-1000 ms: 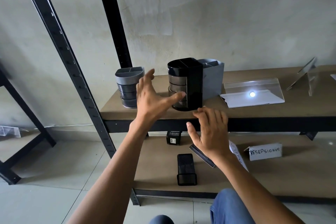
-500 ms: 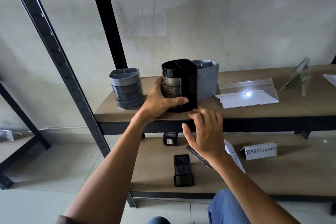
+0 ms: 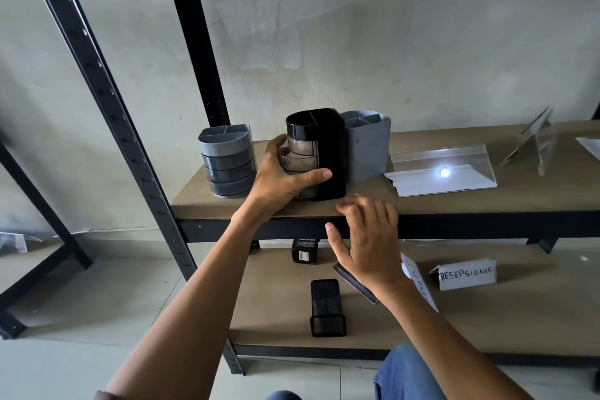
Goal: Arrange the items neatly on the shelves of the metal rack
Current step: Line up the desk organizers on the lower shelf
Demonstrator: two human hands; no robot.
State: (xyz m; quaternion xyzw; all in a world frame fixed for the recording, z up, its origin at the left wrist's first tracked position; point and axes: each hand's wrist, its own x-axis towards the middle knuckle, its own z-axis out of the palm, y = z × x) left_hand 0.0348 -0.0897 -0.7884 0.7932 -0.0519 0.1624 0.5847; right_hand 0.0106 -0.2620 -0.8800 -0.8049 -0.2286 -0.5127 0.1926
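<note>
Three plastic desk organisers stand on the upper brown board shelf point(image 3: 454, 201) of the black metal rack point(image 3: 97, 81): a grey round-fronted organiser with stacked drawers point(image 3: 227, 161) at the left, a tall black organiser with smoky translucent drawers point(image 3: 319, 153) in the middle, and a grey squared organiser with divided top compartments point(image 3: 368, 144) touching the black one's right side. The left hand point(image 3: 282, 180) wraps the black organiser, thumb across its front and fingers round its left side, gripping it upright on the shelf. The right hand point(image 3: 367, 243) hovers with fingers spread and loose, holding nothing, in front of the shelf's front edge.

Two clear acrylic sign holders share the upper shelf: one lying flat point(image 3: 443, 169) with a bright light reflection, one propped at a slant point(image 3: 532, 136) further right.

On the lower shelf point(image 3: 487, 318) lie two black wire-mesh pen cups, a small one point(image 3: 305, 251) at the back and a taller one point(image 3: 327, 307) nearer the front, plus a white folded card lettered RESEPSIONIS point(image 3: 467, 273).

The wall behind is rough, stained grey plaster; the floor is pale tile.
</note>
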